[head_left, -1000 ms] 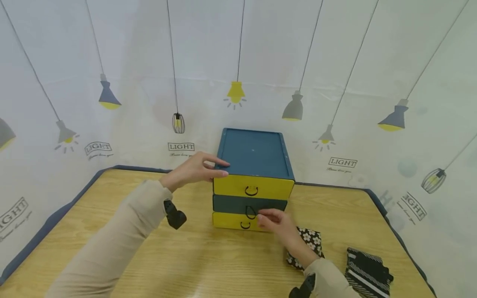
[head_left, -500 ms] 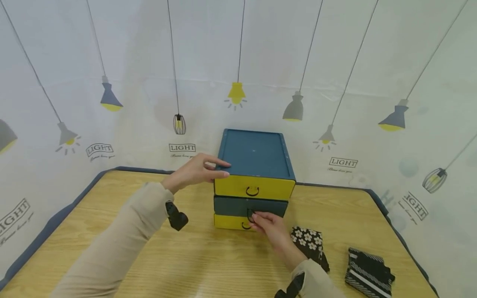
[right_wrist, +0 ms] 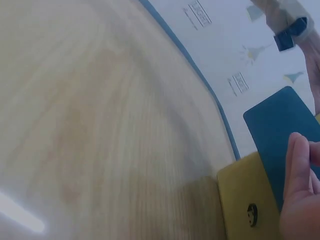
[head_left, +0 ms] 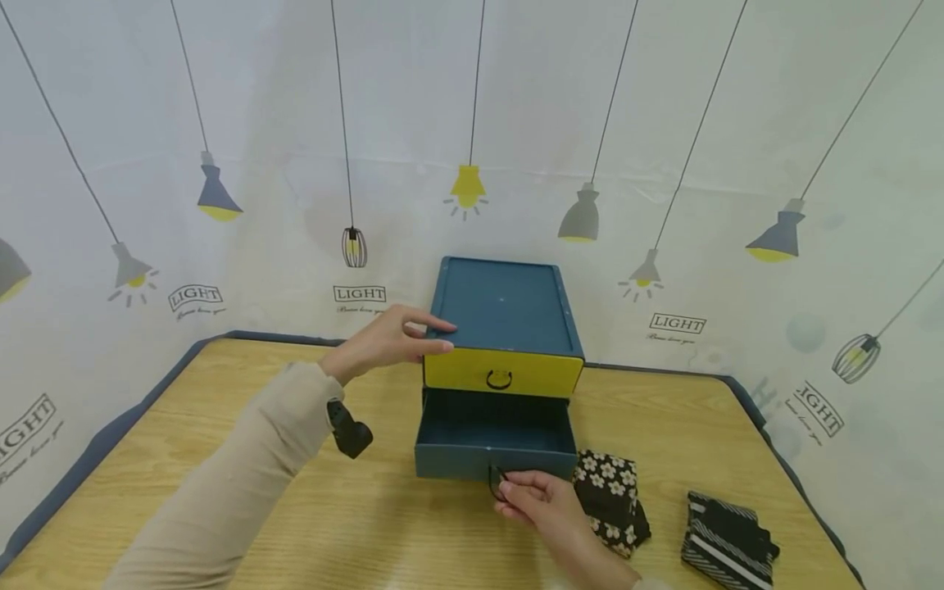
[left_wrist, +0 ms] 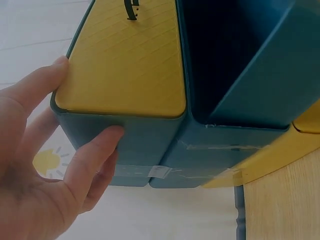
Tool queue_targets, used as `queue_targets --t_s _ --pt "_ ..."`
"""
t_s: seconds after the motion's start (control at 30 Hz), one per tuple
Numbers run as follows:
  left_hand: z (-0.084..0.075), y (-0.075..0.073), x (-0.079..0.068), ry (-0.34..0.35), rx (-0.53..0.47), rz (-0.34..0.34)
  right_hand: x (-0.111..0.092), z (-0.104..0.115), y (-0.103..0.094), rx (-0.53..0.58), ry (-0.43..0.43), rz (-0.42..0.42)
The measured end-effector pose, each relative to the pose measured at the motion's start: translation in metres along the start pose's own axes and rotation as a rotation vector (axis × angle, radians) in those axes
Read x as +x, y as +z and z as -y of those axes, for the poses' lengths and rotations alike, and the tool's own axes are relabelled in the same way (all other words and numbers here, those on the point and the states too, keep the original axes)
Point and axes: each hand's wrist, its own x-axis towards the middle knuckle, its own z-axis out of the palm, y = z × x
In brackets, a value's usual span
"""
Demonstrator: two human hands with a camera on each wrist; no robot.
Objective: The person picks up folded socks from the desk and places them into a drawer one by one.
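Observation:
A small drawer cabinet with a blue top stands at the table's middle. Its blue middle drawer is pulled well out, and no contents show in the visible part. My right hand pinches that drawer's black loop handle between thumb and fingers. On the cabinet's front left top corner rests my left hand, fingers nearly straight and spread over the top and side. The yellow top drawer beside that hand is closed. The yellow bottom drawer shows in the right wrist view, its handle visible.
Right of the cabinet lies a folded black cloth item with white flowers. Farther right is a folded black item with pale stripes. A lamp-printed backdrop rises behind the wooden table.
My right hand has taken hold of the middle drawer's handle and moved toward me, sliding the drawer out. My left hand has stayed at the cabinet's corner.

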Motion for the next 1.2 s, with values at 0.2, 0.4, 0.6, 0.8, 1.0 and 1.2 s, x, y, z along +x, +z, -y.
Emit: queue_targets --t_s 0.2,0.4,0.6,0.8,1.0,1.2 --pt "-0.002 0.001 0.0 0.003 -0.003 -0.003 -0.023 -0.002 -0.002 -0.008 0.086 0.067" --pt "-0.001 0.0 0.0 0.006 -0.015 0.003 -0.038 -0.005 -0.004 0.014 0.15 0.085" --pt "0.0 -0.001 0.0 0.007 -0.013 0.003 -0.045 -0.008 -0.005 0.01 0.175 0.095" --pt "0.0 -0.002 0.001 0.004 -0.015 0.007 -0.05 -0.01 -0.004 -0.035 0.171 0.073" --pt "0.0 -0.002 0.002 0.008 -0.018 0.007 -0.052 -0.014 -0.005 -0.043 0.159 0.095" --pt "0.001 -0.003 0.002 0.007 -0.029 0.01 -0.052 -0.022 -0.004 -0.041 0.183 0.131"
